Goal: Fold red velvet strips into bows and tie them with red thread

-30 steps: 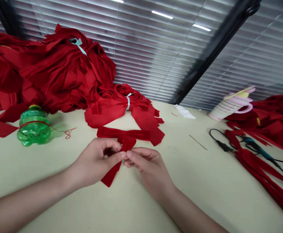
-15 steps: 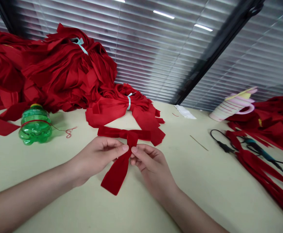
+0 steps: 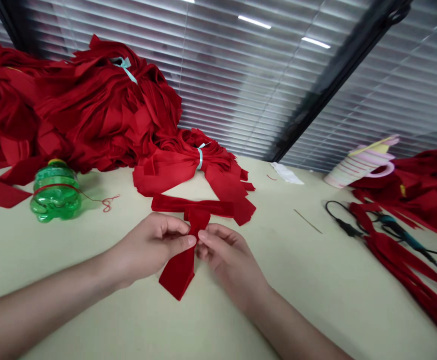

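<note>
1. Slatted blinds, behind a pale table.
2. One red ribbon, over the table, between both hands.
3. Left hand and right hand, each pinching its waist; fingertips partly hidden.
4. Change: upper end flares wider than half a second ago; the middle is probably being gathered.
5. Long axis slanting, broad tail pointing nearward and left.

Velvety ribbon, glossy plastic bottle

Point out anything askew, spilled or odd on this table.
A red thread trails loosely from the green bottle and ends in a tangle; a white scrap lies stray near the blinds. No spill shows.
</note>
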### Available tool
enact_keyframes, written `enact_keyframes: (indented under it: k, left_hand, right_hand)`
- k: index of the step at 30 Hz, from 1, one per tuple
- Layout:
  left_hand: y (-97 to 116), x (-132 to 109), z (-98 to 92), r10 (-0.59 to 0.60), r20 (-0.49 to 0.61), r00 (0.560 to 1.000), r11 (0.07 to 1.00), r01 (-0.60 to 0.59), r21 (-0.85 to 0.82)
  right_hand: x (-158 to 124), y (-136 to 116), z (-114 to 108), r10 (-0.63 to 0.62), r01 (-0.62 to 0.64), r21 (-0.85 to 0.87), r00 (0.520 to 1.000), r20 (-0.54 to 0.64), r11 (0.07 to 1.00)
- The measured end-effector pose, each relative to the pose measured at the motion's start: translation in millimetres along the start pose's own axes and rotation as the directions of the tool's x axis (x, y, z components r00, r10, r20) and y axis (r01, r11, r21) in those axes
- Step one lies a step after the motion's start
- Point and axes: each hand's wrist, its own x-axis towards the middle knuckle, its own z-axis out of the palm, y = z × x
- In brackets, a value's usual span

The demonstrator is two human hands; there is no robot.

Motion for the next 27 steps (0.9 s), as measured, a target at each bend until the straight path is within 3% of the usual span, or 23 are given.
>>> enact_keyframes:
  k: [3, 5, 9, 15, 18, 21, 24, 27]
  left_hand:
    - [2, -1, 1.5, -0.063, 0.073, 0.995, 0.998, 0.064, -0.014]
    - [1, -1, 3.0, -0.081, 0.100, 0.992, 0.996, 0.084, -0.027]
    - [-2, -2, 2.9, -0.074, 0.115, 0.991, 0.995, 0.081, -0.061]
    - [4, -3, -4.5, -0.137, 0.184, 0.973, 0.989, 0.124, 0.082]
    - [8, -2, -13.6, -0.126, 0.140, 0.982, 0.980, 0.101, 0.169]
    - [9, 3, -30.1, -0.159, 0.132, 0.978, 0.939, 0.109, 0.325]
    - [6, 9, -47.2, -0.214, 0.130, 0.968, 0.854, 0.121, 0.505]
    - [-1, 14, -54.7, -0.194, 0.071, 0.978, 0.723, 0.094, 0.685]
  right_hand:
    - [0, -1, 1, 0.107, -0.124, 0.147, 0.987, 0.124, 0.981]
    - [-1, -2, 2, 0.120, -0.143, 0.171, 0.983, 0.138, 0.975]
    - [-2, -3, 3, 0.058, -0.064, 0.178, 0.998, 0.035, 0.982]
    - [8, -12, -8, -0.046, 0.074, 0.203, 0.989, -0.140, 0.976]
    - [15, -18, -18, -0.133, 0.146, 0.065, 0.977, -0.168, 0.987]
    - [20, -23, -29, -0.211, 0.185, -0.190, 0.969, -0.130, 0.964]
    - [23, -29, -40, -0.202, 0.156, -0.493, 0.979, -0.040, 0.856]
    - [23, -30, -47, -0.149, 0.106, -0.731, 0.989, 0.006, 0.674]
